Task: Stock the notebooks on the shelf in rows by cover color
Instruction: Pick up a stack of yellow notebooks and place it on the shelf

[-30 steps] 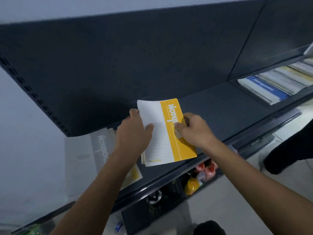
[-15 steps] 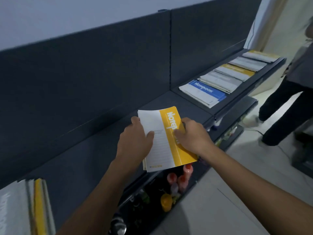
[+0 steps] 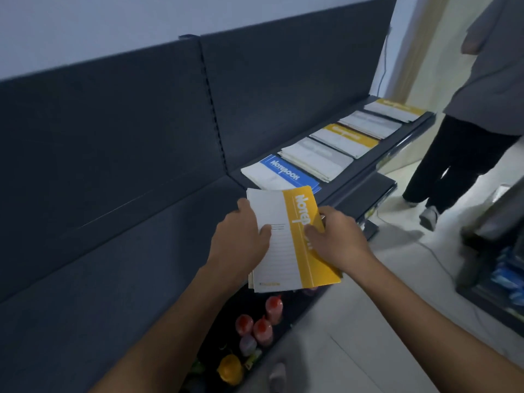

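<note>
A small stack of notebooks, topped by a white-and-yellow cover (image 3: 286,251), is held over the front edge of the dark shelf (image 3: 119,279). My left hand (image 3: 241,242) grips its left side and my right hand (image 3: 337,239) grips its yellow right side. Further right on the shelf lie separate piles: a blue-covered notebook pile (image 3: 280,174), a grey pile (image 3: 314,160), a yellow pile (image 3: 343,139), another grey pile (image 3: 368,124) and a far yellow pile (image 3: 394,109).
A lower shelf below holds red-capped bottles (image 3: 262,321) and a yellow object (image 3: 229,368). Another person (image 3: 467,143) in dark trousers stands at the shelf's right end. A rack with blue packs (image 3: 507,273) is at the right on the pale floor.
My view has swung right along the shelf; the grey and yellow pile at the left has left the frame and the right-hand piles are nearer. Both hands keep hold of the stack.
</note>
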A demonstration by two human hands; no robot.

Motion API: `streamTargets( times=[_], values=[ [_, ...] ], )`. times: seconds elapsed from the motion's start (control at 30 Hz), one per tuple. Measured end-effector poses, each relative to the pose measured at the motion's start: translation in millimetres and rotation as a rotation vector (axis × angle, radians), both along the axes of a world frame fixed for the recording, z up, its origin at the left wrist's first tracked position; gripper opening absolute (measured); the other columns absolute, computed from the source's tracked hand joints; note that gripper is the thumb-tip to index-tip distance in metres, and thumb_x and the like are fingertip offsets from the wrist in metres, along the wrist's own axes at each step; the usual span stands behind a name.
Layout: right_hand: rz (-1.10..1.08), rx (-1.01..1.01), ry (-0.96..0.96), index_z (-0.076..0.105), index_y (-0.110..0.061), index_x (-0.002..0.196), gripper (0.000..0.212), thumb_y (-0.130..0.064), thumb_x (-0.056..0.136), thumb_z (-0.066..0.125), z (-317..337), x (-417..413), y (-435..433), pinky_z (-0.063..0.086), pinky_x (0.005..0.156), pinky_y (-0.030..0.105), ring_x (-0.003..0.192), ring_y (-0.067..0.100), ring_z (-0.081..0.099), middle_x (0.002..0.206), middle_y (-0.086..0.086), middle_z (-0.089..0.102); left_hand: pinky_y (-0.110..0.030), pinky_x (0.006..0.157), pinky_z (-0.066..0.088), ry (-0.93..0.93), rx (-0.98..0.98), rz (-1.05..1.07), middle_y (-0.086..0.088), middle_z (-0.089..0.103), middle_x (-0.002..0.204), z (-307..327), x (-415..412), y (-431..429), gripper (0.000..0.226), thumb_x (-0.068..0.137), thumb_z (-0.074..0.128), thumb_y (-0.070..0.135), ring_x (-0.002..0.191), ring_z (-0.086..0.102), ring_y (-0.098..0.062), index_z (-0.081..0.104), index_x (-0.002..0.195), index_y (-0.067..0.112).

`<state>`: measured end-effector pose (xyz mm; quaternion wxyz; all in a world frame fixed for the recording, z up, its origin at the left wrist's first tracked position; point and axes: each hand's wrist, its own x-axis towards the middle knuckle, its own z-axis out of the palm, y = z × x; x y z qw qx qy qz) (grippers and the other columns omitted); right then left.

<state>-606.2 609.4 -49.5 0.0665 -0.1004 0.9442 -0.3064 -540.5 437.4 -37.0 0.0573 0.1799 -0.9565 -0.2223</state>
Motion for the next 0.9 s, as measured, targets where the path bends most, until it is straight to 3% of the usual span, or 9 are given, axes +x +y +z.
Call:
streamTargets(
  times=[0.17, 0.33, 0.5, 0.7, 0.9],
  values=[
    [-0.027, 0.062, 0.033, 0.061, -0.015, 0.114, 0.028, -0.033, 0.094, 0.056, -4.6, -54.7, 28.7, 0.046, 0.077, 0.038, 0.104, 0.032, 0.063, 0.11, 0.006, 0.068, -0.035, 0.067, 0.05, -0.028, 0.009, -0.036, -0.005, 0.06, 0.11, -5.7, -63.5, 27.1, 0.039, 0.096, 0.056, 0.042, 0.091, 0.059, -0.022, 0.038, 0.121, 0.017],
    [-0.057, 0.086, 0.033, 0.059, -0.014, 0.111, 0.025, -0.033, 0.095, 0.057, -5.8, -122.9, 58.8, 0.043, 0.073, 0.035, 0.099, 0.03, 0.061, 0.107, 0.005, 0.066, -0.039, 0.078, 0.053, -0.028, 0.034, -0.06, -0.008, 0.06, 0.116, -16.8, -142.3, 54.5, 0.048, 0.097, 0.055, 0.042, 0.101, 0.06, -0.027, 0.036, 0.132, 0.014],
    [-0.119, 0.08, 0.01, 0.057, -0.012, 0.11, 0.025, -0.033, 0.097, 0.056, -11.4, -189.8, 95.0, 0.038, 0.069, 0.034, 0.087, 0.024, 0.053, 0.104, 0.005, 0.064, -0.036, 0.072, 0.048, -0.006, 0.021, -0.125, -0.006, 0.061, 0.114, -23.6, -223.1, 87.8, 0.042, 0.097, 0.055, 0.042, 0.095, 0.056, -0.022, 0.039, 0.126, 0.017],
    [-0.188, 0.036, 0.012, 0.057, -0.018, 0.114, 0.026, -0.035, 0.095, 0.056, -16.5, -257.9, 139.0, 0.047, 0.077, 0.038, 0.099, 0.029, 0.06, 0.108, 0.004, 0.064, -0.037, 0.074, 0.049, -0.015, -0.007, -0.158, -0.007, 0.063, 0.115, -24.3, -299.6, 130.7, 0.048, 0.096, 0.056, 0.043, 0.1, 0.061, -0.027, 0.038, 0.132, 0.016],
    [-0.145, -0.028, 0.017, 0.058, -0.023, 0.107, 0.013, -0.026, 0.095, 0.053, -18.2, -334.0, 188.9, 0.041, 0.074, 0.033, 0.098, 0.024, 0.059, 0.103, 0.0, 0.064, -0.041, 0.077, 0.053, 0.007, 0.001, -0.104, -0.004, 0.063, 0.11, -21.7, -367.8, 183.2, 0.046, 0.095, 0.056, 0.043, 0.096, 0.06, -0.025, 0.04, 0.129, 0.018]
  ],
)
